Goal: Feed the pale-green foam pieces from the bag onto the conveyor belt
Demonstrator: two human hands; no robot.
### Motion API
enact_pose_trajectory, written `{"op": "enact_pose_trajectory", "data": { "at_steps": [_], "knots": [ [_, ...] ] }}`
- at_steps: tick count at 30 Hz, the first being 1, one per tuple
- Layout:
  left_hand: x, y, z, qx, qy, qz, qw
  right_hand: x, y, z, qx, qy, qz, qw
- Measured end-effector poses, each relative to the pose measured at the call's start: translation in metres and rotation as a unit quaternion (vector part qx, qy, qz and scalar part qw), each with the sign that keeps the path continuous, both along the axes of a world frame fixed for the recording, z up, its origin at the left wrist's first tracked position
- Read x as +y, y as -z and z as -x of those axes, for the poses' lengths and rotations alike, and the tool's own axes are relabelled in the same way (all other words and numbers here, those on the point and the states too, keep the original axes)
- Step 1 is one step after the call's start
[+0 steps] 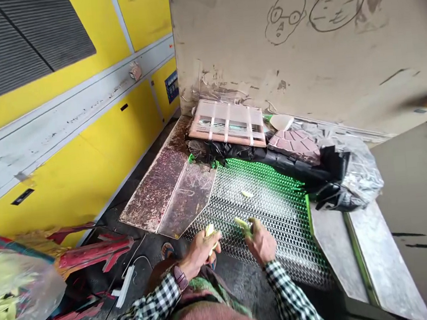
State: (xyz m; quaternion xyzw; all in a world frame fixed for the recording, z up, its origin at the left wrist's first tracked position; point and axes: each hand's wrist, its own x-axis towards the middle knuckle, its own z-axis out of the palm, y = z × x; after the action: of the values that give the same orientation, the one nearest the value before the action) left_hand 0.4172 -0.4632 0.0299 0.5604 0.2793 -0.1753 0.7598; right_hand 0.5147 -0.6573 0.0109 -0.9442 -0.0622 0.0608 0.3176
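My left hand is closed around a few pale yellow pieces that stick up past the thumb. What they are made of is not clear. Between the thumb and fingers of my right hand sits a flat yellow-green strip, its tip pointing up and to the left. Both hands are over the near part of a metal mesh belt, side by side and apart. Farther up the belt lies a single small pale yellow strip.
A yellow machine panel stands left, a beige panel ahead. Black plastic bundles and a taped framed board line the belt's far end. Metal plates flank it. At lower left, a clear bag holds several pale strips beside red bars.
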Motion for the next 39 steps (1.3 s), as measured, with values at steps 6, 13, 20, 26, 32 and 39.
{"op": "enact_pose_trajectory", "data": {
  "at_steps": [6, 13, 20, 26, 32, 39],
  "knots": [
    [0.016, -0.009, -0.017, -0.046, 0.248, -0.046, 0.966, 0.043, -0.030, 0.022, 0.211, -0.136, -0.224, 0.942],
    [0.050, 0.005, -0.019, -0.060, 0.218, -0.004, 0.974, 0.076, -0.004, 0.038, 0.290, 0.066, -0.370, 0.880],
    [0.038, 0.013, -0.015, -0.045, 0.074, -0.037, 0.996, 0.069, 0.010, 0.039, 0.226, 0.135, -0.407, 0.875],
    [0.023, 0.013, -0.007, -0.014, 0.026, -0.041, 0.999, 0.021, 0.037, 0.021, 0.146, 0.155, -0.346, 0.914],
    [-0.003, 0.006, -0.003, 0.014, 0.036, -0.049, 0.998, -0.023, 0.045, 0.019, 0.076, 0.083, -0.252, 0.961],
    [-0.020, -0.005, 0.007, 0.034, 0.001, -0.081, 0.996, -0.038, 0.042, 0.000, -0.108, -0.058, -0.022, 0.992]
  ]
}}
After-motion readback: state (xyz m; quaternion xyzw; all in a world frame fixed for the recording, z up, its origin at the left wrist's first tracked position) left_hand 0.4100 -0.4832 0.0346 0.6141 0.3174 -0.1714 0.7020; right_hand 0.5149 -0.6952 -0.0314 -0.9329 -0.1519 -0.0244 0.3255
